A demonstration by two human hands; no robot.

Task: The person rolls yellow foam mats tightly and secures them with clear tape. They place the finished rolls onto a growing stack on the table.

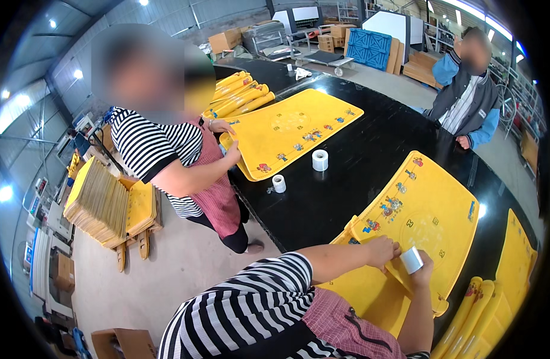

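In front of me a yellow plastic sheet (445, 215) printed with small cartoon figures lies on the black table, its near part curling up toward me. My left hand (383, 252) is closed at the sheet's near edge, pinching it, though the fingertips are partly hidden. Close beside it, my right hand (423, 270) grips a white roll of tape (412, 260) above the same edge. Farther off stand two more white rolls, a larger tape roll (320, 160) and a smaller tape roll (278, 183).
To the left, a co-worker in a striped shirt (158, 143) handles another yellow sheet (293, 122). Rolled yellow sheets (242, 96) lie beyond it; more rolls (469, 314) lie at my right. Another person (466, 102) stands across the black table (400, 125). A sheet stack (98, 200) stands left.
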